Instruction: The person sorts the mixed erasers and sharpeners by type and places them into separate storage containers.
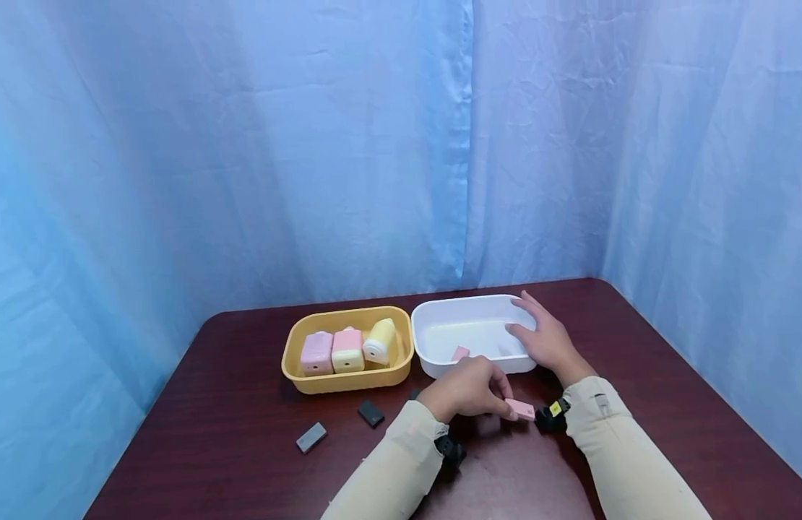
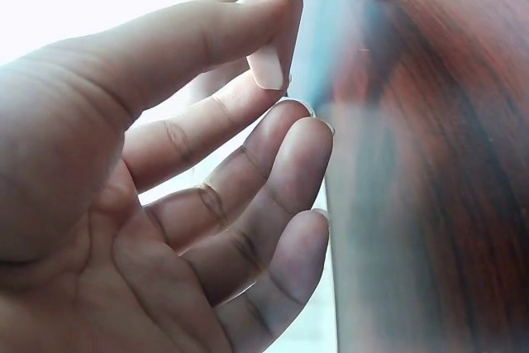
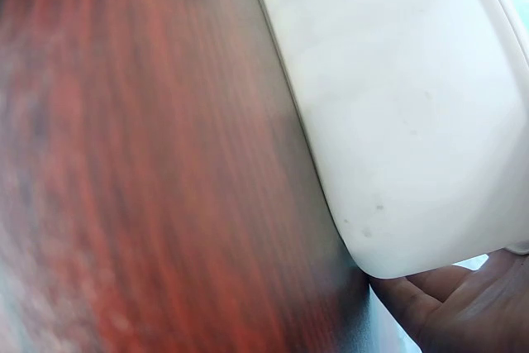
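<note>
My left hand [image 1: 469, 390] is in front of the white tray [image 1: 469, 304], pinching a small pink block [image 1: 521, 409] between thumb and index finger. In the left wrist view the pink block [image 2: 278, 31] stands on edge between those fingertips, while the other fingers curve loosely below. At the tray's right end my right hand [image 1: 549, 343] holds the wall, thumb over the inner side. The right wrist view has the tray's outer wall [image 3: 405, 113] large, with part of the right hand [image 3: 471, 307] round its corner. Another pink block [image 1: 461, 353] lies inside the tray.
Left of the white tray stands a yellow tray [image 1: 293, 347] with a lavender container [image 1: 318, 352], a pink-and-cream one [image 1: 347, 349] and a yellow-and-white one [image 1: 379, 341]. A black block [image 1: 371, 413] and a grey block [image 1: 311, 438] lie on the dark table [image 1: 232, 419]. Blue curtains [image 1: 349, 159] hang behind.
</note>
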### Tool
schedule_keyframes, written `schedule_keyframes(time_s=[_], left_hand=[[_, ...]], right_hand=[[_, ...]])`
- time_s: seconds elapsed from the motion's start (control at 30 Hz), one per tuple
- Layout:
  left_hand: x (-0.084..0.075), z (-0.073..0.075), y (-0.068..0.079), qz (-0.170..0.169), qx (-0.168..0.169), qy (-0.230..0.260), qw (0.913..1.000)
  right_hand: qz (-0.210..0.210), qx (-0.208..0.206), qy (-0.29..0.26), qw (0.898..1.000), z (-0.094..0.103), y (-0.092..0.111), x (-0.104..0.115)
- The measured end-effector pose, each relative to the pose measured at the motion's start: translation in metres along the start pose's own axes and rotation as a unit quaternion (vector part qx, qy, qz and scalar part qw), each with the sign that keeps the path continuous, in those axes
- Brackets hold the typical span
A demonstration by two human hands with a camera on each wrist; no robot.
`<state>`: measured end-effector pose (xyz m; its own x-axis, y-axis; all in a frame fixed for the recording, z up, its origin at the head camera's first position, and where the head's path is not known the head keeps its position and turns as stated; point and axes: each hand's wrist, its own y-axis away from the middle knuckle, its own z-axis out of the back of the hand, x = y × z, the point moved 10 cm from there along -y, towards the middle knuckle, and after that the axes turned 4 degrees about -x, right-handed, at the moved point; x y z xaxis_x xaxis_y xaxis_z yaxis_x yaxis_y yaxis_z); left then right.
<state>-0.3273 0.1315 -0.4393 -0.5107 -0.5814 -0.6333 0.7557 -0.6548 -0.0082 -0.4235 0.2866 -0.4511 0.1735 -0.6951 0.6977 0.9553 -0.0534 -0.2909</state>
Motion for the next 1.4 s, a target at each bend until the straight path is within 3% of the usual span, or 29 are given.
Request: schedule_keyframes(time_s=[0.33, 0.6, 1.03, 1.4], left_hand=[[-0.01, 0.015, 0.0, -0.032, -0.026, -0.05, 0.9979], [-0.01, 0.026, -0.001, -0.021, -0.041, 0.023, 0.9987], [-0.008, 0.05, 0.004, -0.032, -0.109, 0.052, 0.9921], [-0.003, 0.064, 0.007, -0.021, -0.14, 0.077, 0.987]], right_hand=[[-0.001, 0.001, 0.004, 1.0, -0.001, -0.002, -0.007], [0.009, -0.005, 0.002, 1.0, 0.0, -0.002, -0.005], [0.006, -0.006, 0.004, 1.0, 0.0, 0.0, -0.001], [-0.011, 0.005, 0.009, 1.0, -0.002, -0.002, -0.006]])
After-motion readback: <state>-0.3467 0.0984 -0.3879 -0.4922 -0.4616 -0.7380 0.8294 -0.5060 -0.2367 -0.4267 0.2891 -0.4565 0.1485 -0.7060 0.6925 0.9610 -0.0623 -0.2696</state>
